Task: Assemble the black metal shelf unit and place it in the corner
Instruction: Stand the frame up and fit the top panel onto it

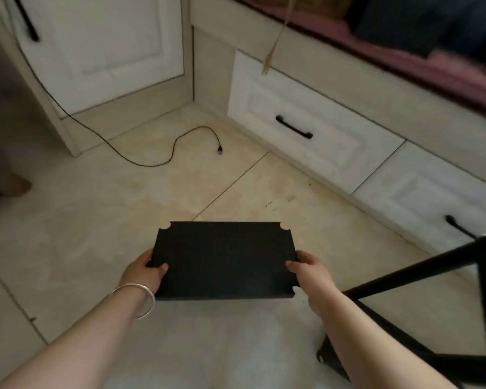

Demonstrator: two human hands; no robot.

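A flat black metal shelf panel point(225, 256) with notched corners is held level above the tiled floor in the lower middle of the head view. My left hand point(146, 272) grips its left edge, thumb on top. My right hand point(310, 272) grips its right edge the same way. A black metal frame point(421, 273) of bars and posts stands at the lower right, close to my right forearm. The corner point(192, 103) between the white cabinet and the drawer unit lies ahead.
A black cable point(152, 161) with a plug snakes across the floor before the corner. White drawers point(306, 127) with black handles run along the right under a bed edge. A cabinet door point(101, 46) is at the upper left. A foot point(14, 185) shows at the left edge.
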